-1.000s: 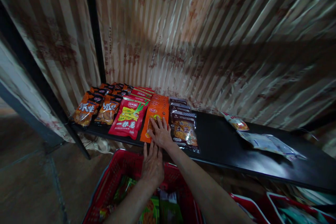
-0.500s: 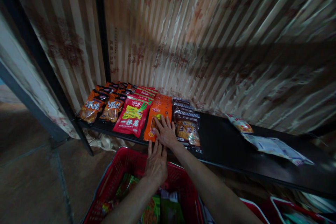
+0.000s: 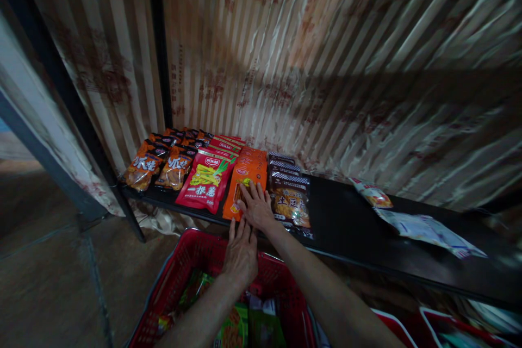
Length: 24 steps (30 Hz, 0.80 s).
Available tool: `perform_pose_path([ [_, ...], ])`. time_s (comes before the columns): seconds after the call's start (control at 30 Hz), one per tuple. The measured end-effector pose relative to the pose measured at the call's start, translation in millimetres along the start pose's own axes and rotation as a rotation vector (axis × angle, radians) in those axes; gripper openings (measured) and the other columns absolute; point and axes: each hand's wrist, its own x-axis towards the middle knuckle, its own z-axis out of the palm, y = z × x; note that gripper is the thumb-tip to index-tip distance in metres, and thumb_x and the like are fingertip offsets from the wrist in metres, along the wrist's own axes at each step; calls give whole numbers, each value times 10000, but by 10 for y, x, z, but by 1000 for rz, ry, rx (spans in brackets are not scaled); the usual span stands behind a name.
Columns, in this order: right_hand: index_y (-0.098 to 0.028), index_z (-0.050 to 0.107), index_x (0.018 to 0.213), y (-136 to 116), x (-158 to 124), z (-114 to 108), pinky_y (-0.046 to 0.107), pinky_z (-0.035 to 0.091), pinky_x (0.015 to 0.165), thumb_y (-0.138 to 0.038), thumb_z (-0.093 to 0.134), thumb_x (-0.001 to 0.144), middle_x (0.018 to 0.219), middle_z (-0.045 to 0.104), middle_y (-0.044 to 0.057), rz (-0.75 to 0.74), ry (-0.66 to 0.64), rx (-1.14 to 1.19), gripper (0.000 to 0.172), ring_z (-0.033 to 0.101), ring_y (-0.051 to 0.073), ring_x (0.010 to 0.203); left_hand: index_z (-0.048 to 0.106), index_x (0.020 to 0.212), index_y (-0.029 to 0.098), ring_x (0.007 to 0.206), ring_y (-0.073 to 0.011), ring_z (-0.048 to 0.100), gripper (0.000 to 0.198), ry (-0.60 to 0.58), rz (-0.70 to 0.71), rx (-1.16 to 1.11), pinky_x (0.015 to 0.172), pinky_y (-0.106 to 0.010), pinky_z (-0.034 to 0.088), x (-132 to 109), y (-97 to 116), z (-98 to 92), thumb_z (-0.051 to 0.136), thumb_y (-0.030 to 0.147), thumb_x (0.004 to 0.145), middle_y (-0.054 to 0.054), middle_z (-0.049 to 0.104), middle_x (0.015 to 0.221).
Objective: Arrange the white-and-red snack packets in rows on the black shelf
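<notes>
On the black shelf (image 3: pixel 350 223), an orange snack bag (image 3: pixel 237 185) lies at the front of a row of similar orange bags. My right hand (image 3: pixel 258 207) rests on its lower right part, fingers spread and flat. My left hand (image 3: pixel 241 250) is at the bag's bottom edge by the shelf front, fingers stretched out, close against my right hand. To the left lies a red snack bag (image 3: pixel 207 180) with a green and yellow picture. Dark brown snack bags (image 3: pixel 290 201) are stacked just right of my right hand.
Orange-and-black snack bags (image 3: pixel 176 166) fill the shelf's left end. Farther right lie a small snack bag (image 3: pixel 373 193) and white packets (image 3: pixel 428 231). Below my hands stands a red basket (image 3: pixel 199 242) holding several green packs (image 3: pixel 234 326). A striped curtain (image 3: pixel 253 54) hangs behind.
Both hands stay at the orange bag, shifting only very slightly. The bags have not visibly moved.
</notes>
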Motion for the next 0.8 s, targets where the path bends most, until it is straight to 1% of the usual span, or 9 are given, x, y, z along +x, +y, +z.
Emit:
perform_pose_path([
  [0.23, -305, 223, 1444, -18, -20, -66, 495, 102, 1090, -454, 334, 923, 1545, 149, 81, -13, 5, -3, 553, 72, 292, 1415, 386, 1364, 42, 1372, -291, 257, 646, -11, -8, -1, 1141, -522, 119, 6, 23, -38, 436, 138, 728, -188, 383, 1435],
  [0.37, -293, 246, 1440, -23, -27, -86, 498, 109, 1093, -415, 343, 927, 1543, 160, 79, -31, 24, -1, 537, 67, 286, 1417, 408, 1349, 41, 1370, -291, 262, 628, -1, 3, -6, 1139, -527, 129, -1, 8, -28, 442, 129, 729, -194, 398, 1423],
  [0.47, -284, 293, 1425, -26, -56, -101, 507, 115, 1096, -373, 353, 927, 1542, 170, 75, -75, 86, 39, 509, 55, 274, 1419, 443, 1322, 38, 1366, -287, 274, 594, 31, 27, -5, 1142, -521, 135, 1, -7, -17, 450, 124, 735, -195, 418, 1409],
  [0.53, -241, 342, 1408, -35, -127, -124, 491, 129, 1106, -339, 347, 929, 1533, 201, 90, -110, 162, 109, 488, 83, 258, 1418, 477, 1297, 51, 1361, -281, 285, 560, 67, 61, -1, 1142, -523, 141, 7, -8, -19, 445, 110, 741, -188, 450, 1388],
  [0.6, -169, 400, 1375, -46, -267, -159, 450, 165, 1117, -314, 321, 934, 1506, 270, 123, -134, 275, 226, 471, 160, 232, 1406, 516, 1265, 80, 1347, -275, 313, 538, 97, 106, -13, 1132, -525, 188, 9, 4, -36, 434, 74, 734, -168, 499, 1348],
  [0.67, -124, 441, 1338, -43, -485, -194, 406, 224, 1115, -308, 297, 940, 1466, 345, 142, -146, 401, 375, 462, 256, 206, 1376, 544, 1234, 92, 1314, -267, 363, 542, 116, 154, -40, 1104, -500, 281, -1, 26, -65, 427, 31, 708, -159, 542, 1300],
  [0.73, -135, 455, 1319, -12, -769, -216, 390, 285, 1098, -304, 300, 941, 1431, 400, 130, -140, 496, 514, 442, 329, 190, 1342, 554, 1210, 71, 1265, -256, 418, 546, 121, 208, -71, 1057, -442, 376, -22, 50, -100, 428, 1, 683, -167, 559, 1266],
  [0.8, -165, 459, 1310, 56, -1087, -214, 400, 325, 1081, -290, 317, 939, 1397, 446, 115, -104, 554, 601, 416, 378, 190, 1312, 575, 1171, 68, 1202, -240, 470, 498, 117, 269, -93, 1015, -390, 429, -46, 73, -126, 427, -5, 700, -161, 580, 1224],
])
